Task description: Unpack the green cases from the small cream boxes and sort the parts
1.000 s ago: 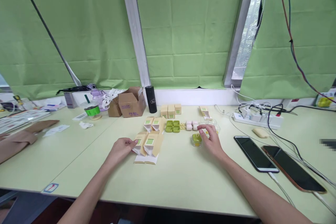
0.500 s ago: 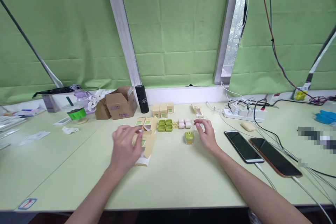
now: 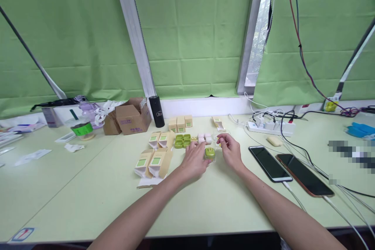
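My left hand (image 3: 193, 161) has come to a small clear box with a green lid (image 3: 209, 152); thumb and fingers close on its left side. Just right of it, my right hand (image 3: 230, 151) is pinched at a clear plastic piece (image 3: 218, 141), and what lies between its fingertips is too small to make out. Behind my left hand stand several green square cups (image 3: 183, 140) in a block, and several pale pink pieces (image 3: 204, 137) are beside them. Opened kraft boxes with green labels (image 3: 155, 160) lie left of my left hand.
Closed kraft boxes (image 3: 180, 123) stand at the back, near a black bottle (image 3: 156, 111) and a cardboard carton (image 3: 134, 116). An opened small box (image 3: 218, 123) lies behind my right hand. Two phones (image 3: 271, 163) with cables and a power strip (image 3: 271, 127) are on the right.
My left hand has moved right, from above the opened kraft boxes to the green-lidded box, uncovering those boxes. My right hand stays in nearly the same place.
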Demonstrator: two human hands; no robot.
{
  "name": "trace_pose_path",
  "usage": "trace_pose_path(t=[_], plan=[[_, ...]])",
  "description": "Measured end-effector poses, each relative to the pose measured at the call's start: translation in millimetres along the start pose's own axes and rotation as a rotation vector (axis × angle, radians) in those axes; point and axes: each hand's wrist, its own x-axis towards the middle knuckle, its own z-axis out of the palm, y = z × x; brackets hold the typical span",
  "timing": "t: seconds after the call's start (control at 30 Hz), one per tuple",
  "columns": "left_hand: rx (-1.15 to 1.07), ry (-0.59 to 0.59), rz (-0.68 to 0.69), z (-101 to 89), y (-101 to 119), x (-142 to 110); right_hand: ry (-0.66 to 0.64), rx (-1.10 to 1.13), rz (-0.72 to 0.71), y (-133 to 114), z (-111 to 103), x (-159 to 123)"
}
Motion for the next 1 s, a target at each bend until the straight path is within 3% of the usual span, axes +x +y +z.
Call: trace_pose_path(t=[0.37,0.5,0.6,0.8,1.0], plan=[[-0.181,0.170,-0.021,26.2,-14,6,-0.034,-0.016,-0.024,-1,1,-3],[-0.509,0.301,-0.179,23.3,-19,14,-0.027,-0.027,-0.033,-7,1,-5],[-0.761,0.314,-0.254,15.8,-22,20,-0.031,0.010,-0.023,-11,2,-7],[-0.862,0.293,-0.351,4.3,-24,14,-0.212,0.307,0.118,-13,15,-13],[-0.764,0.427,-0.275,8.8,-22,9,-0.395,0.682,0.378,-15,24,-20]])
